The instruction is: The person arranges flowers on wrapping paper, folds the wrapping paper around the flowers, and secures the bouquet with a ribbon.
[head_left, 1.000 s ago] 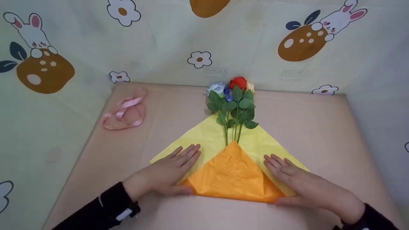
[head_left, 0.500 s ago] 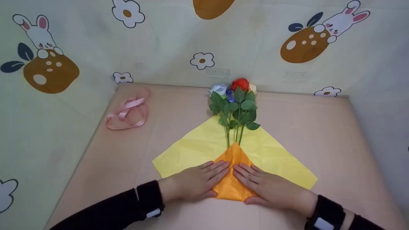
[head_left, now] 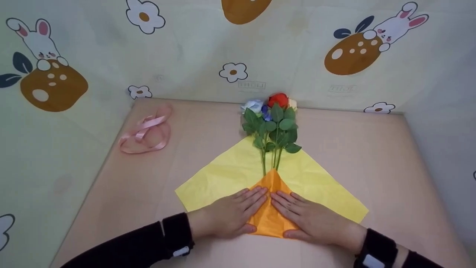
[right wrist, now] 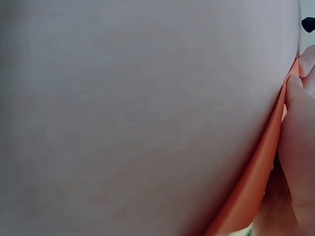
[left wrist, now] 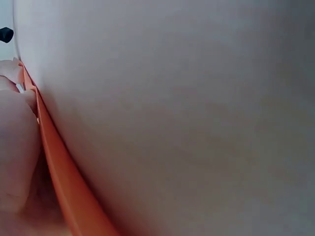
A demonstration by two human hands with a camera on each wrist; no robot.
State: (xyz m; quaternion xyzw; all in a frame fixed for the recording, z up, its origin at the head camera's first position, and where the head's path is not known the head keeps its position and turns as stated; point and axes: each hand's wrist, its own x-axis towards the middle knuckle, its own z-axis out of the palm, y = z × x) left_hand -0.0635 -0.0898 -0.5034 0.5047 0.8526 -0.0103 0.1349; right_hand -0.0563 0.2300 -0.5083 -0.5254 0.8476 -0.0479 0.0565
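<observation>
My left hand (head_left: pixel 232 214) and right hand (head_left: pixel 314 221) lie with straight fingers on the orange paper (head_left: pixel 274 221), one on either side of its middle, fingertips close together. Both thumbs rest near its front edge. Beneath is a yellow sheet (head_left: pixel 219 173), spread out to both sides. Artificial flowers lie on the papers, with a red rose (head_left: pixel 278 100), a light blue bloom (head_left: pixel 253 106) and green leaves (head_left: pixel 286 124); the orange point covers their lower stems. In each wrist view, the orange paper's folded edge (left wrist: pixel 66 182) (right wrist: pixel 256 177) runs beside the hand.
A loosely looped pink ribbon (head_left: pixel 147 132) lies at the far left of the pinkish table (head_left: pixel 353 149). A patterned cloth (head_left: pixel 193 44) with rabbits and flowers stands as a wall behind and at the sides.
Both hands have slid inward from the outer sides onto the orange paper, whose side corners are now drawn in, narrowing it. Over the last half second the hands have hardly moved.
</observation>
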